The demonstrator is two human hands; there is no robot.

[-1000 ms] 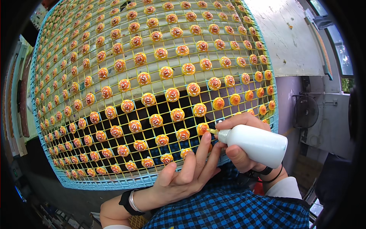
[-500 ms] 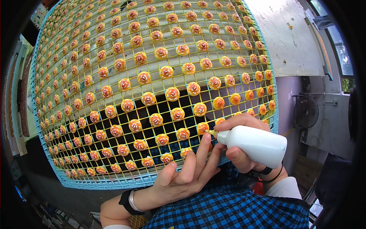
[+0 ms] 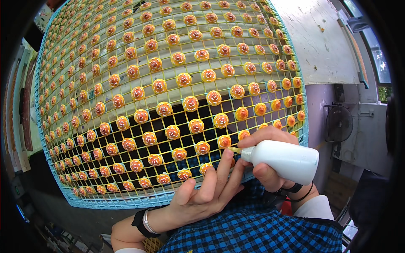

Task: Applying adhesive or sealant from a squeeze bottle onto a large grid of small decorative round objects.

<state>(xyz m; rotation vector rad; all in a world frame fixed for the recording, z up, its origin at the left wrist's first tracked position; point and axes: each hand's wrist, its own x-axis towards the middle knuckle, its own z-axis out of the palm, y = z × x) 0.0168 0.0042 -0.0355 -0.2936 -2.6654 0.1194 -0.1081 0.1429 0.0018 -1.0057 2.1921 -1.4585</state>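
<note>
My right hand (image 3: 270,168) is wrapped round a white squeeze bottle (image 3: 287,161). The bottle lies tilted, its narrow yellowish nozzle (image 3: 234,149) pointing left beside a small orange-and-yellow rosette (image 3: 224,141). That rosette sits on a yellow wire grid (image 3: 126,113) with a light blue rim (image 3: 122,204). My left hand (image 3: 206,192) holds nothing; its fingers are spread, the fingertips close to the nozzle and the grid's near edge. Many rosettes carry white dashes, such as one near the nozzle (image 3: 202,148). Those toward the right, like this plain rosette (image 3: 241,113), show none.
Beneath the grid's far part lies a pale, stained surface (image 3: 168,55). A whitish board (image 3: 320,42) stands at the far right, with a dark fan (image 3: 338,122) below it. A blue-and-black checked apron (image 3: 249,223) covers my front, close to the grid's near rim.
The bottle's nozzle has drawn back slightly down and to the right, away from the rosette it was touching. My left hand has stayed in place.
</note>
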